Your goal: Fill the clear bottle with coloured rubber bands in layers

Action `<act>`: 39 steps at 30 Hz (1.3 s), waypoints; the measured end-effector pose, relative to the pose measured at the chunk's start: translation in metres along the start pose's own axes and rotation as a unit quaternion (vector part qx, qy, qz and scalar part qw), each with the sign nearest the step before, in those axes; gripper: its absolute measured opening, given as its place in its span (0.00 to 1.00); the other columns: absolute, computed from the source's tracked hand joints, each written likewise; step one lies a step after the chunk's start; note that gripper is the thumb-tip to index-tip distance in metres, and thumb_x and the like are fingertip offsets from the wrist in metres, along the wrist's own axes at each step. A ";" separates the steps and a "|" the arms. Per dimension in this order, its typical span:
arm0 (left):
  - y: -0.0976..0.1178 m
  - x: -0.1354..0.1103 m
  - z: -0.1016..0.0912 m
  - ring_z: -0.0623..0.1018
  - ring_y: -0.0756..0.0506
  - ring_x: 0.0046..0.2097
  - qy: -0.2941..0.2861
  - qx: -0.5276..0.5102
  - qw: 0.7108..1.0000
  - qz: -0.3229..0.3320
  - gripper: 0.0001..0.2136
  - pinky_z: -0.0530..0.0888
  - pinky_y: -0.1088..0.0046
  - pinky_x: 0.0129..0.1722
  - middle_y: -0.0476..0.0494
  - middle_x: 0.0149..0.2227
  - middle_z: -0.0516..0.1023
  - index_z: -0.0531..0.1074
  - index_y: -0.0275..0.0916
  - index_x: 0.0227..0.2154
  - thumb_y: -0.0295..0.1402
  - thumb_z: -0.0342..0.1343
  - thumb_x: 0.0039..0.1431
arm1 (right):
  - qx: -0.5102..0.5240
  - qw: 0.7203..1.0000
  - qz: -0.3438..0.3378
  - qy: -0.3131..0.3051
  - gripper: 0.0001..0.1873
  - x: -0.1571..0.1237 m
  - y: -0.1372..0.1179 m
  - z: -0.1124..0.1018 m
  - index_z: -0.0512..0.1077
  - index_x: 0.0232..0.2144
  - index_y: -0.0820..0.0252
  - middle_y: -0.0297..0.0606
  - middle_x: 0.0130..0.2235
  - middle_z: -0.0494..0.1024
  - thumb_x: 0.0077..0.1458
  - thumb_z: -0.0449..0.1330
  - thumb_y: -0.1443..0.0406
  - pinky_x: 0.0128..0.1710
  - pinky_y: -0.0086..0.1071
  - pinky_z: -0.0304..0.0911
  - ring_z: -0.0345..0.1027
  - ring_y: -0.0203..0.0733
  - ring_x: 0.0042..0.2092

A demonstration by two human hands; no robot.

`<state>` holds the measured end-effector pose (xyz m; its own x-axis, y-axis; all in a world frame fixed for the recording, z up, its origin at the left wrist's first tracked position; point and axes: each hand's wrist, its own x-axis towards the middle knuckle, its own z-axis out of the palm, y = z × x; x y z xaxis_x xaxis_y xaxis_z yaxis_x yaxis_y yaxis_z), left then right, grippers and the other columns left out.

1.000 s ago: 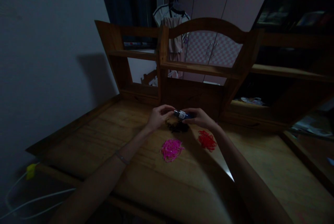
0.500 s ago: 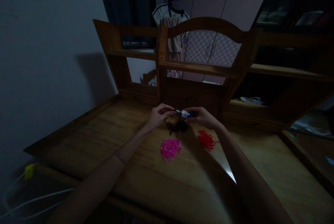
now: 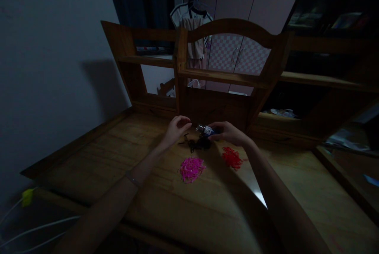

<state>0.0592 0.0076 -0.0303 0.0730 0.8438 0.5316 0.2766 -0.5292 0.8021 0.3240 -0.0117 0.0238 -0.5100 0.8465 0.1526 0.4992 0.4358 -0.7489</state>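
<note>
A wooden desk (image 3: pixel 97 155) carries three small heaps: a dark pile (image 3: pixel 197 142) just below the fingertips (image 3: pixel 186 120), a pink pile (image 3: pixel 192 168) nearer, a red pile (image 3: pixel 231 157) beside the right wrist.

A small dark-blue bottle (image 3: pixel 208 130) with a pale label lies tilted in the air, just above a dark tangled pile (image 3: pixel 197 143) at its 7 o'clock.

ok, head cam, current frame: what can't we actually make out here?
- Small bottle in the right hand: label print too small and dim; its far end is covered by the fingers.
- Left hand: curled, too dark to tell whether it pinches anything.
- Dark pile: too dark to tell what the pieces are.
- Pink pile and red pile: single pieces too small.
- Right shelf clutter: in shadow.
</note>
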 end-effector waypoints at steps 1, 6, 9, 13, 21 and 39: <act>-0.007 -0.002 -0.002 0.74 0.44 0.43 -0.012 0.040 0.999 -0.023 0.18 0.71 0.68 0.45 0.41 0.42 0.73 0.74 0.39 0.40 0.45 0.62 0.50 | -0.003 1.000 0.009 0.003 0.25 -0.001 0.002 -0.004 0.75 0.47 0.54 0.36 0.42 0.80 0.44 0.68 0.60 0.43 0.34 0.67 0.73 0.44 0.42; -0.027 -0.017 -0.003 0.73 0.40 0.43 -0.124 0.156 0.975 -0.094 0.33 0.71 0.68 0.41 0.39 0.41 0.72 0.75 0.38 0.43 0.48 0.71 0.30 | -0.043 0.998 0.030 0.016 0.26 -0.006 0.009 -0.023 0.76 0.47 0.55 0.37 0.41 0.80 0.42 0.68 0.59 0.42 0.35 0.68 0.73 0.46 0.42; -0.020 -0.024 0.002 0.72 0.41 0.43 -0.198 0.164 0.964 -0.061 0.35 0.71 0.68 0.42 0.40 0.43 0.70 0.74 0.38 0.46 0.46 0.71 0.29 | -0.055 0.998 0.027 0.023 0.26 -0.007 0.010 -0.027 0.76 0.46 0.55 0.37 0.41 0.80 0.43 0.68 0.58 0.42 0.35 0.68 0.73 0.46 0.42; -0.001 -0.029 0.012 0.73 0.44 0.39 -0.250 0.129 0.959 -0.021 0.25 0.71 0.71 0.38 0.42 0.41 0.72 0.73 0.38 0.46 0.37 0.66 0.42 | -0.039 0.999 0.026 0.015 0.26 -0.007 0.007 -0.025 0.75 0.47 0.55 0.36 0.41 0.80 0.43 0.68 0.59 0.43 0.35 0.68 0.73 0.45 0.41; -0.002 -0.023 0.022 0.75 0.46 0.36 -0.273 0.116 0.955 0.016 0.11 0.70 0.73 0.35 0.43 0.35 0.77 0.77 0.37 0.37 0.27 0.57 0.49 | -0.001 0.999 0.033 -0.020 0.27 -0.003 0.008 -0.018 0.75 0.48 0.54 0.37 0.41 0.80 0.42 0.68 0.59 0.45 0.37 0.67 0.73 0.46 0.42; -0.005 -0.016 0.010 0.72 0.50 0.25 -0.269 -0.019 0.957 -0.109 0.09 0.65 0.77 0.23 0.45 0.25 0.77 0.77 0.33 0.30 0.29 0.58 0.43 | -0.096 0.993 0.012 -0.061 0.25 -0.005 0.015 -0.008 0.76 0.47 0.52 0.35 0.43 0.80 0.43 0.68 0.59 0.45 0.34 0.65 0.73 0.45 0.44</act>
<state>0.0662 -0.0025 -0.0457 0.5034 0.8523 0.1421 0.3068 -0.3300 0.8927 0.3396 -0.0072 0.0173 -0.5716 0.8191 0.0487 0.6306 0.4765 -0.6126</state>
